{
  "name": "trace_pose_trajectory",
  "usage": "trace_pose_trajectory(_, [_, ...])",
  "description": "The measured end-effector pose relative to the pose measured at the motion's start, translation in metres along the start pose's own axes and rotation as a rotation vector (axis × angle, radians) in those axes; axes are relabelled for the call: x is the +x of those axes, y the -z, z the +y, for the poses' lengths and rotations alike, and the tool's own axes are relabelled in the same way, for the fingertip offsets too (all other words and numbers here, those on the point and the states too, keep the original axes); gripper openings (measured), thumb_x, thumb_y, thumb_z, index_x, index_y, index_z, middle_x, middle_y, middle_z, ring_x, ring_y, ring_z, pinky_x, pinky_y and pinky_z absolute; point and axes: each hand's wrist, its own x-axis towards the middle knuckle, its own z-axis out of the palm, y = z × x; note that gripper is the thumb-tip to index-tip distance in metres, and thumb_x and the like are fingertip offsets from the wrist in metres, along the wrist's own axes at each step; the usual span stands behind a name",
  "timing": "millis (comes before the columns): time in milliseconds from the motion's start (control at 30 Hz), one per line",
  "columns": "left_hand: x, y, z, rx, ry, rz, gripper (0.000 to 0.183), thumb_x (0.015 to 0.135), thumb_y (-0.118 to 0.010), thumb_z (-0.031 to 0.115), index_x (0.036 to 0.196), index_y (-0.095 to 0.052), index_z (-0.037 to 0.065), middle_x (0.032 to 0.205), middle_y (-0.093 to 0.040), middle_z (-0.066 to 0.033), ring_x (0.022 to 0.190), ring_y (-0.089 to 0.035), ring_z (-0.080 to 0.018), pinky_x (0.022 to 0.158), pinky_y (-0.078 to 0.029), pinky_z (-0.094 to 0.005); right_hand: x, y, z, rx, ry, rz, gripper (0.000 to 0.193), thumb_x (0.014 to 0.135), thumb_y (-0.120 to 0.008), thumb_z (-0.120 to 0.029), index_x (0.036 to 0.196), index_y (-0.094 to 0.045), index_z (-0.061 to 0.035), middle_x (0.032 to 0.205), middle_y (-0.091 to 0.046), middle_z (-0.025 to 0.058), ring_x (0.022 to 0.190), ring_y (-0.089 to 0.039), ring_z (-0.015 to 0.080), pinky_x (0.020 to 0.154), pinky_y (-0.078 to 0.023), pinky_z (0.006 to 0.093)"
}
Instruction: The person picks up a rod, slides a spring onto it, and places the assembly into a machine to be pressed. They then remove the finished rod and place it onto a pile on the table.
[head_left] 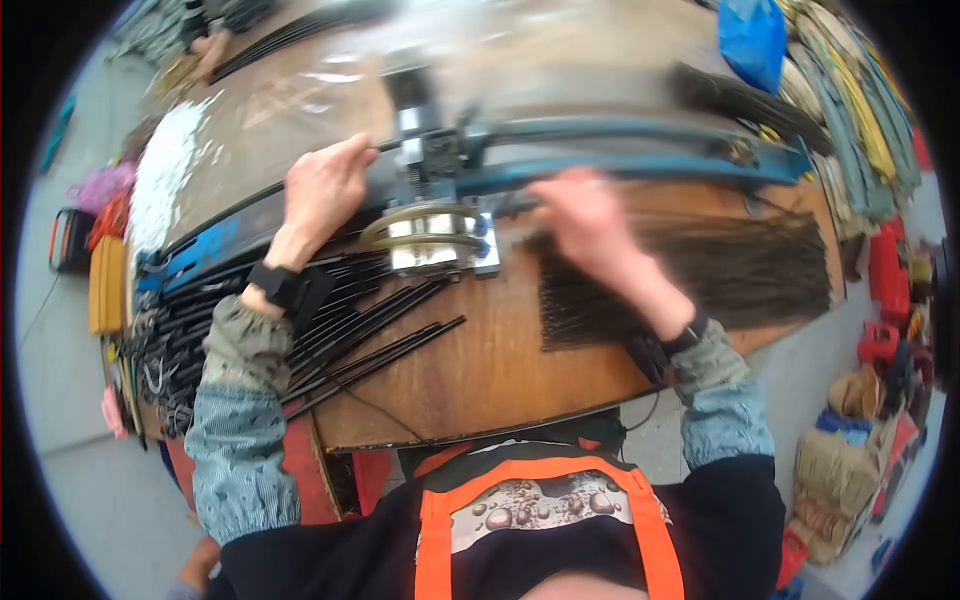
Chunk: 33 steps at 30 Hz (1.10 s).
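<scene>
Blue metal makes up the long frame [640, 172] that runs behind and past the right hand [582, 215] in the head view. That hand is blurred and curled, beside a dark handle [515, 204]; I cannot tell whether it grips it. The left hand [325, 185] is bunched narrow, its fingers drawn together; whether it pinches anything I cannot tell. Between both hands stands a silver fixture [432, 257] with a yellowish hose [420, 213] looped around it. Black rods [190, 325] lie heaped below the left hand, and a dark bundle [740, 270] rests to the right hand's right.
</scene>
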Motion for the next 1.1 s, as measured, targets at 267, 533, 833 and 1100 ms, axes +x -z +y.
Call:
trace_pose_trajectory(267, [-0.011, -0.002, -0.003, 0.22, -0.189, 0.167, 0.009, 0.092, -0.059, 0.017, 0.086, -0.056, 0.01, 0.077, -0.062, -0.0103, 0.073, -0.061, -0.0319, 0.063, -0.047, -0.0431, -0.001, -0.012, 0.015, 0.275, -0.059, -0.058, 0.018, 0.082, -0.068, -0.009, 0.098, -0.064, -0.002, 0.089, -0.067, 0.014, 0.085, -0.063, 0.034, 0.073, -0.052, 0.0419])
trace_pose_trajectory(533, [-0.01, 0.014, -0.077, 0.392, -0.478, 0.353, 0.011, 0.089, -0.061, 0.017, 0.099, -0.058, 0.013, 0.087, -0.061, -0.0036, 0.08, -0.059, -0.0248, 0.071, -0.045, -0.0379, -0.035, -0.01, 0.049, -0.332, -0.013, -0.564, 0.021, 0.078, -0.063, -0.008, 0.099, -0.062, -0.0049, 0.09, -0.064, 0.014, 0.086, -0.065, 0.033, 0.074, -0.055, 0.0426])
trace_pose_trajectory(833, [-0.195, 0.016, 0.084, 0.238, -0.02, -0.218, 0.019, 0.078, -0.07, 0.022, 0.091, -0.057, 0.015, 0.086, -0.051, -0.0047, 0.086, -0.051, -0.0229, 0.074, -0.036, -0.0401, -0.035, 0.012, 0.006, -0.162, 0.026, -0.406, 0.018, 0.075, -0.065, -0.003, 0.093, -0.063, -0.0066, 0.089, -0.062, 0.0144, 0.083, -0.061, 0.0346, 0.069, -0.051, 0.0428])
trace_pose_trajectory(1100, [-0.216, -0.016, 0.096, 0.176, 0.103, -0.131, 0.017, 0.082, -0.068, 0.017, 0.094, -0.058, 0.011, 0.082, -0.051, -0.0052, 0.081, -0.053, -0.0252, 0.068, -0.046, -0.0371, -0.039, 0.001, -0.044, 0.266, -0.089, -0.646, 0.011, 0.085, -0.066, -0.016, 0.092, -0.065, -0.0067, 0.08, -0.063, 0.0141, 0.078, -0.063, 0.0339, 0.069, -0.051, 0.0415])
